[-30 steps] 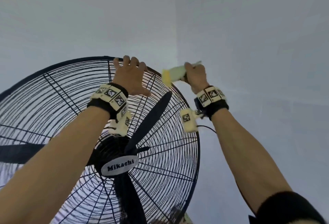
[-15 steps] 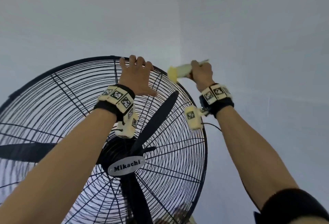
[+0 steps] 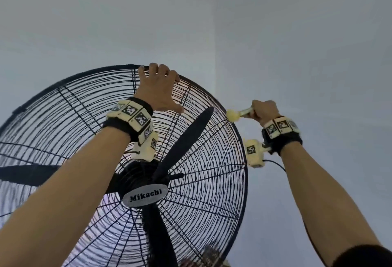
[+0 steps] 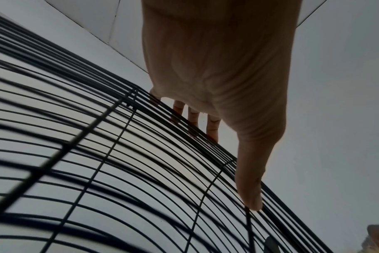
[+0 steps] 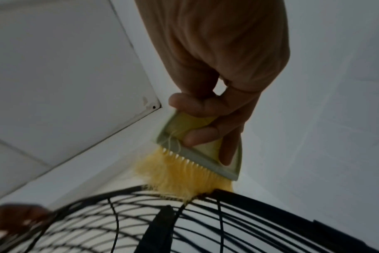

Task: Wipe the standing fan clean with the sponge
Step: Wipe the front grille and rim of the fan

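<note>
The big black standing fan [image 3: 191, 182] fills the lower left of the head view, with a "Mikachi" badge [image 3: 145, 196] at its hub. My left hand [image 3: 158, 90] rests flat on the top of the wire grille [image 4: 97, 154], fingers reaching over the rim and thumb [image 4: 251, 179] spread along the wires. My right hand [image 3: 265, 110] grips the pale green holder of the yellow sponge [image 3: 233, 115]. Its yellow fibres [image 5: 184, 176] press on the fan's upper right rim [image 5: 260, 203].
Pale walls meet in a corner [image 3: 214, 33] just behind the fan, and white ceiling panels [image 5: 65, 68] are overhead. A dark blade [image 3: 186, 139] stands still inside the grille below the sponge. Something brownish [image 3: 210, 256] shows low behind the grille.
My right hand has slid the sponge down and to the right along the rim, away from the left hand. The left hand stays on the top of the grille.
</note>
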A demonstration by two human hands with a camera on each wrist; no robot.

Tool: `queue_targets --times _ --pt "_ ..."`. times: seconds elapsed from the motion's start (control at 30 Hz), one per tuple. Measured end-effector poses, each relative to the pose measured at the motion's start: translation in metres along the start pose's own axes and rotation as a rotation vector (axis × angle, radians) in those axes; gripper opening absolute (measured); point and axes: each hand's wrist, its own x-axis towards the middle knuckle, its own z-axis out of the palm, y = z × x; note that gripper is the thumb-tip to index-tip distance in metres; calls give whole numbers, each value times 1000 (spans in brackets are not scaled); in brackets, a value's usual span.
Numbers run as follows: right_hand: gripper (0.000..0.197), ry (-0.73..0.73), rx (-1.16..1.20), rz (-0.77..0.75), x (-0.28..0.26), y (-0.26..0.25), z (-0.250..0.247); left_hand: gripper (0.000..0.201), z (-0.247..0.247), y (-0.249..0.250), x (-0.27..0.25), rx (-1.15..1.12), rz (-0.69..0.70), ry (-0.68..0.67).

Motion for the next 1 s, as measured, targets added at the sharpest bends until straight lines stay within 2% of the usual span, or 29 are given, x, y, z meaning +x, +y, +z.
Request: queue_targets --times 0.07,0.17,0.27,0.37,0.5,0.57,0.67,0.77,0.8,0.87,0.93,1.0 --pt "36 64 -5 -75 -3 -19 9 103 0 2 1 2 -1 -1" --pt "45 -10 63 -141 12 -59 58 101 -1 3 0 -4 -5 -4" --pt "30 -28 109 -183 14 -82 91 101 -2 0 -1 -9 -11 4" --pt "22 27 55 -165 -19 -81 76 101 -1 -1 -3 2 -13 6" --pt "23 88 -203 -91 -13 -38 18 101 -1 3 -2 0 -4 -2" --pt "23 96 -317 -103 -17 -23 2 101 -2 4 -2 7 -6 -1" --pt "25 88 -192 -168 -18 -39 14 101 -3 5 0 12 -7 -2" --pt "54 20 4 -207 10 -64 57 100 0 2 -1 9 3 10" --pt "58 -3 52 -221 18 -70 73 99 1 0 -1 3 6 22" --pt "47 -6 86 -251 3 -82 87 99 3 -4 -2 3 8 39" --pt "37 53 37 -241 -23 -85 78 101 5 -6 -2 10 9 44" --pt "35 112 -70 -202 -22 -67 57 101 6 -5 -2 13 15 44"
